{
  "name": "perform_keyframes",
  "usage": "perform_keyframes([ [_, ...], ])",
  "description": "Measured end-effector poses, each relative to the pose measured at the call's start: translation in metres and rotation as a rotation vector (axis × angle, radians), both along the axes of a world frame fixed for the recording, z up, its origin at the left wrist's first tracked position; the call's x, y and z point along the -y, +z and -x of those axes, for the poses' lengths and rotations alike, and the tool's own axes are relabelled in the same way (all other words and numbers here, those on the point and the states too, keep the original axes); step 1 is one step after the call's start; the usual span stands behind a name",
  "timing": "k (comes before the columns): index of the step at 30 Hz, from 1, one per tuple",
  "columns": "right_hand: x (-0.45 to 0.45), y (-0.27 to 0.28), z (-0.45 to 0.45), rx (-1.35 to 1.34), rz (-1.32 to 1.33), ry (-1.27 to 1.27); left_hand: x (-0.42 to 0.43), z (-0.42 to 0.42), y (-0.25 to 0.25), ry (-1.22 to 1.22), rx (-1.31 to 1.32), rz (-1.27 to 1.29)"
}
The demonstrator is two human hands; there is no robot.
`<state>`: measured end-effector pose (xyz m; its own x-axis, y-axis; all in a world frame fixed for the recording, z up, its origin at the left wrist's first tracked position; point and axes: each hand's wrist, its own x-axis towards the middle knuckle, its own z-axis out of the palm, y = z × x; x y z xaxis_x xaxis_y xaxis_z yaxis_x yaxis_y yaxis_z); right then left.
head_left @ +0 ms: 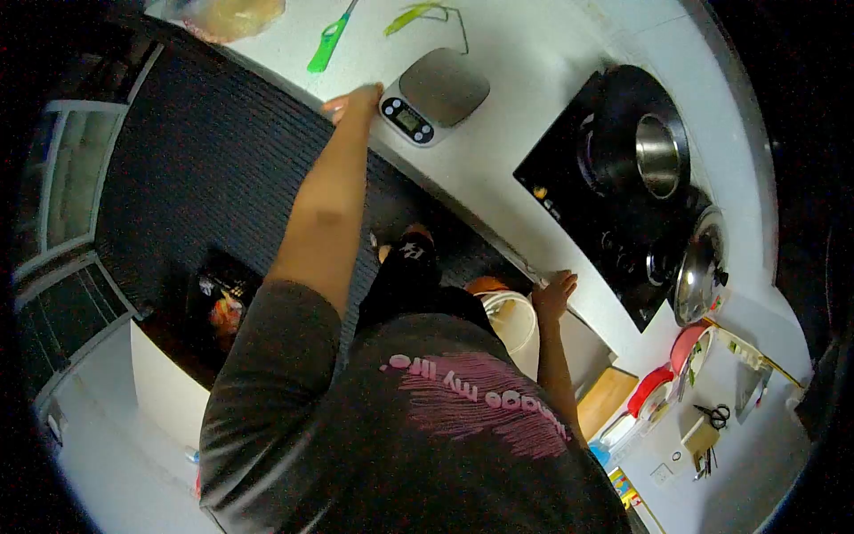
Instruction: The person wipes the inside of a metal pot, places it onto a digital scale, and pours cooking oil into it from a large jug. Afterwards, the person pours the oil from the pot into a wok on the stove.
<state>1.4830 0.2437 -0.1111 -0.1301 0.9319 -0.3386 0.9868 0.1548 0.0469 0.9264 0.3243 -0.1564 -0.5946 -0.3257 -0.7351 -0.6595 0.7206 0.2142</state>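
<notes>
My left hand [355, 103] rests at the counter edge, right beside a kitchen scale [444, 87]. Its fingers look stretched out and hold nothing I can see; whether they touch the scale I cannot tell. The scale has a steel plate and a small display with buttons, and its plate is bare. Farther right, my right hand [556, 295] lies on the counter edge near the cooktop [578, 178], fingers apart with nothing in them. A green lighter [328, 44] and some green plant pieces [414, 17] lie beyond the left hand.
On the cooktop are a black pan [614, 133] and a steel pot [659, 157]. A glass lid [700, 271] leans beside it. Scissors [713, 416], a red-rimmed bowl [652, 390] and a wooden board [606, 402] are lower right. A white bucket [532, 320] stands below the counter; a plastic bag [233, 16] sits top left.
</notes>
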Motion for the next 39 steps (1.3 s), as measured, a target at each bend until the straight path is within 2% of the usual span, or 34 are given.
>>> perform_keyframes([
  [4, 0.001, -0.013, -0.004, 0.026, -0.085, -0.038, -0.010, 0.017, -0.051, -0.097, -0.027, -0.035],
  [6, 0.002, -0.029, -0.011, 0.125, -0.172, 0.090, -0.010, 0.003, -0.009, -0.018, -0.009, -0.025],
  [7, 0.001, -0.034, -0.017, 0.177, -0.215, 0.152, -0.010, 0.002, -0.012, -0.028, -0.015, -0.020],
  [8, 0.001, -0.016, -0.001, 0.028, -0.076, -0.095, -0.010, 0.005, -0.017, -0.043, -0.020, -0.019],
  [9, 0.000, -0.024, -0.006, 0.122, -0.149, 0.054, -0.011, 0.008, -0.022, -0.064, -0.022, -0.021],
  [10, 0.001, -0.036, -0.016, 0.224, -0.220, 0.195, -0.022, 0.047, -0.033, -0.022, 0.603, 0.216],
  [11, 0.003, -0.043, -0.026, 0.332, -0.283, 0.334, -0.015, 0.024, -0.022, 0.067, 0.261, 0.071],
  [12, -0.001, -0.032, -0.016, 0.316, -0.086, 0.202, -0.008, 0.000, -0.008, 0.107, -0.044, -0.118],
  [14, 0.000, -0.024, -0.011, 0.178, -0.120, 0.135, -0.019, 0.016, -0.086, -0.100, -0.064, -0.090],
  [18, 0.000, -0.015, -0.004, 0.044, -0.056, -0.095, -0.010, 0.018, -0.064, -0.239, -0.042, -0.131],
  [21, -0.001, -0.015, -0.010, -0.079, -0.096, -0.079, 0.002, 0.021, -0.049, -0.487, -0.023, -0.209],
  [24, -0.006, -0.018, -0.018, -0.067, -0.171, 0.001, 0.012, 0.016, -0.035, -0.694, -0.013, -0.269],
  [27, -0.028, 0.011, -0.007, -0.011, -0.038, -0.153, 0.011, 0.008, -0.027, -0.699, -0.034, -0.278],
  [28, -0.033, 0.004, -0.019, 0.042, -0.191, -0.075, 0.010, 0.006, -0.023, -0.695, -0.036, -0.280],
  [29, -0.040, 0.000, -0.032, -0.077, -0.288, -0.034, 0.009, 0.003, -0.020, -0.690, -0.038, -0.288],
  [31, -0.061, 0.013, -0.038, -0.030, -0.244, -0.148, 0.009, 0.000, -0.014, -0.689, -0.038, -0.298],
  [33, -0.086, 0.013, -0.052, 0.012, -0.358, -0.039, 0.010, -0.002, -0.009, -0.680, -0.037, -0.307],
  [34, -0.100, 0.013, -0.057, 0.123, -0.338, -0.183, 0.010, -0.003, -0.006, -0.669, -0.035, -0.303],
  [37, -0.140, 0.006, -0.088, 0.106, -0.426, -0.144, 0.008, -0.004, 0.003, -0.632, -0.030, -0.298],
  [38, -0.159, -0.003, -0.103, 0.148, -0.400, -0.224, 0.009, -0.004, 0.007, -0.613, -0.030, -0.290],
  [39, -0.168, 0.000, -0.104, 0.107, -0.399, -0.160, 0.010, -0.004, 0.010, -0.596, -0.027, -0.287],
])
